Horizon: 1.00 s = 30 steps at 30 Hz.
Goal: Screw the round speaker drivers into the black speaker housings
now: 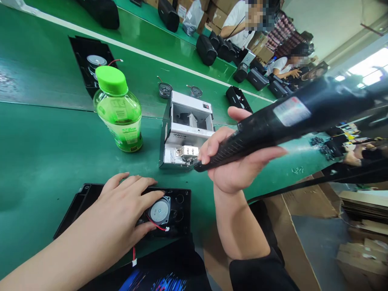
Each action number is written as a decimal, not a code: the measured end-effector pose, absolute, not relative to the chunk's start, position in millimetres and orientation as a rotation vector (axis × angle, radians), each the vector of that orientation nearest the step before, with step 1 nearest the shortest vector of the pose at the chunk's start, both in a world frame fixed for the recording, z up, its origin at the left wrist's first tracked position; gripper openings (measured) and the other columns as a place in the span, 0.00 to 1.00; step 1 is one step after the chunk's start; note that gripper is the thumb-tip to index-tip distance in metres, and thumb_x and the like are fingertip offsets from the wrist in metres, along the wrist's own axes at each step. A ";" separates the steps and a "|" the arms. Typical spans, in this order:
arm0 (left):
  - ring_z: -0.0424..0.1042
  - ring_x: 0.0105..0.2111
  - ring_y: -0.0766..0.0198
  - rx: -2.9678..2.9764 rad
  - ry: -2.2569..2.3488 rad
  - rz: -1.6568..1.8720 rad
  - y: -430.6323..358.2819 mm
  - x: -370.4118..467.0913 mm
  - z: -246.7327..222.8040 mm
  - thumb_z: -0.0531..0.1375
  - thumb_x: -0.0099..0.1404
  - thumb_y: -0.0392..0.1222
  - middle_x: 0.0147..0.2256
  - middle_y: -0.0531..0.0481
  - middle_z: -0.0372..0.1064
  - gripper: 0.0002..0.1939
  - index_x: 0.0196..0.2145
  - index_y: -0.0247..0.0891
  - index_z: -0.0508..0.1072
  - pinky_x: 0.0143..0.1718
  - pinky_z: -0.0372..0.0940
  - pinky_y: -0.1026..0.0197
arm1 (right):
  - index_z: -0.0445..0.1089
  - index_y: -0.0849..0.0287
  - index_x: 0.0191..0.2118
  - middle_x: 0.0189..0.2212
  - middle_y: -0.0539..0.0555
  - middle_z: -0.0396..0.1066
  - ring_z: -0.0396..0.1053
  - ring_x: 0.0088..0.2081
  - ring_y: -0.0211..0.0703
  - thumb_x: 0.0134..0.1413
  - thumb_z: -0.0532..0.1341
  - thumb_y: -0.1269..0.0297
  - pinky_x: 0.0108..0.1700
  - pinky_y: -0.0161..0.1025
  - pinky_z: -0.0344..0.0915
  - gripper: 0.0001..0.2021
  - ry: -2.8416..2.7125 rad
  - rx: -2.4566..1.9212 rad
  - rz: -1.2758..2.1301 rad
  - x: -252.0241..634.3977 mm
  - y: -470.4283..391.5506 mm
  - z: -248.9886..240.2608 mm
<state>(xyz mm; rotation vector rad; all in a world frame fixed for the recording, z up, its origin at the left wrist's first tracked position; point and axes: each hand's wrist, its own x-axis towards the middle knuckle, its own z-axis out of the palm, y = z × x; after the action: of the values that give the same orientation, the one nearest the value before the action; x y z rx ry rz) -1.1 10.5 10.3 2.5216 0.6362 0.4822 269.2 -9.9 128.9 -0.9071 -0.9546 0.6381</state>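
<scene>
My right hand (pixel 239 161) is wrapped round a black electric screwdriver (pixel 257 129). Its narrow end reaches the front of a screw feeder (pixel 189 125), though I cannot tell whether they touch. My left hand (pixel 130 202) lies over a black speaker housing (pixel 183 218) on the bench. Thumb and index finger hold the edge of a round speaker (pixel 160 210) inside it, while the other fingers rest along the far rim. A red wire with a white plug (pixel 167 229) hangs from the speaker. The left part of the housing is hidden under my hand and forearm.
A green-capped bottle (pixel 119 113) stands left of the feeder. Behind are two loose speakers (pixel 165 90) and another open housing (pixel 81 64) with a speaker. Several black speaker boxes (pixel 206 49) line the far side, where people work. A cardboard box (pixel 300 242) is at lower right.
</scene>
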 end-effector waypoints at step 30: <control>0.88 0.59 0.36 2.511 0.703 0.567 -0.8 0.2 11.9 0.70 0.66 0.39 0.61 0.49 0.89 0.23 0.57 0.59 0.88 0.81 0.64 0.20 | 0.87 0.37 0.58 0.27 0.43 0.85 0.78 0.23 0.47 0.71 0.74 0.18 0.28 0.46 0.78 0.31 -0.930 -0.928 0.843 244.7 -74.7 88.4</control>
<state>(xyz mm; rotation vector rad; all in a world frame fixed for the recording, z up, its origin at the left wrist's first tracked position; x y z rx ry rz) 0.2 -0.8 11.9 2.5113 0.7026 0.5669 244.7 -74.7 88.4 -0.9284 -0.9298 0.8433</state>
